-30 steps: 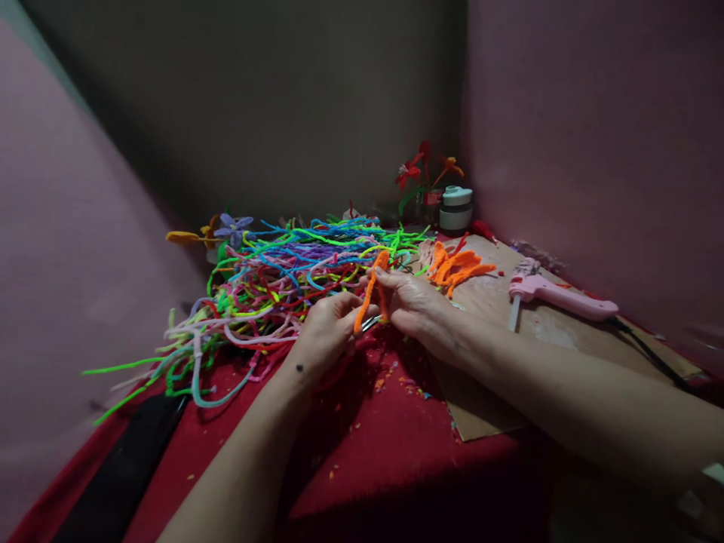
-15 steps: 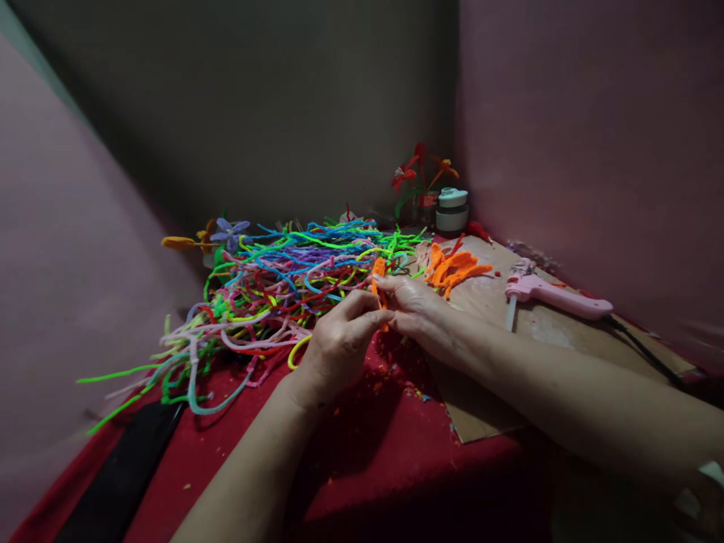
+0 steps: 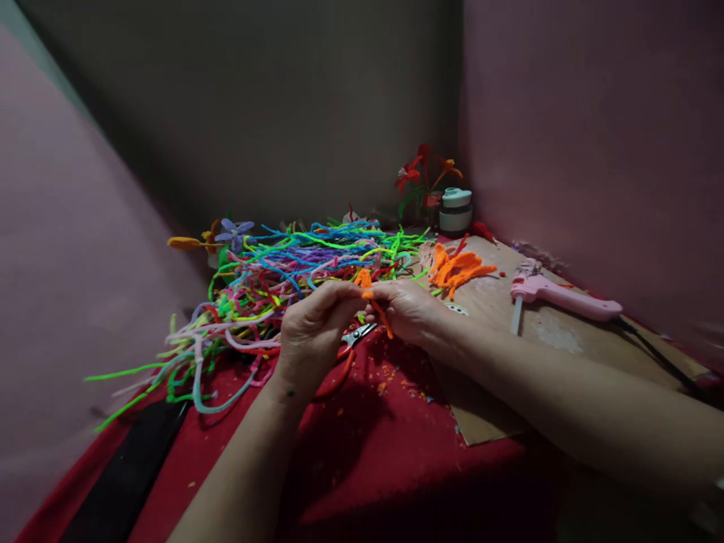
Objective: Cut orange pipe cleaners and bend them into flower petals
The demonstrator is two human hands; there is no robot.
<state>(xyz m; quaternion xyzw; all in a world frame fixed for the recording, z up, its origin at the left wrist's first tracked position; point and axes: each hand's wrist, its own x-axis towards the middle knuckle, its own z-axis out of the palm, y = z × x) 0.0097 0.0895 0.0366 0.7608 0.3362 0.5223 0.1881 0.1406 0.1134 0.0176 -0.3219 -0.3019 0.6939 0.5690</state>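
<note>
Between the fingertips of both hands is a bent orange pipe cleaner [image 3: 366,282], looped at the top with a tail hanging down to the right. My left hand [image 3: 317,324] pinches it from one side, and my right hand [image 3: 404,308] pinches it from the other. Below my left hand lie scissors [image 3: 346,358] with red handles, partly covered by the hand. Just behind the hands spreads a heap of many-coloured pipe cleaners [image 3: 317,253]. More orange pipe cleaner shapes [image 3: 461,270] lie to the right, past my right hand.
A pink glue gun [image 3: 566,294] rests on a brown board [image 3: 498,411], its cord running right. At the back stand red pipe cleaner flowers [image 3: 410,175] and a pale-lidded container [image 3: 455,210]. Purple flowers [image 3: 234,232] stand at left. A black strip [image 3: 124,467] lies on the red cloth [image 3: 362,483].
My left hand has moved left and up, and the orange pipe cleaner has turned so its tail points down right. The scissors beneath have come into view.
</note>
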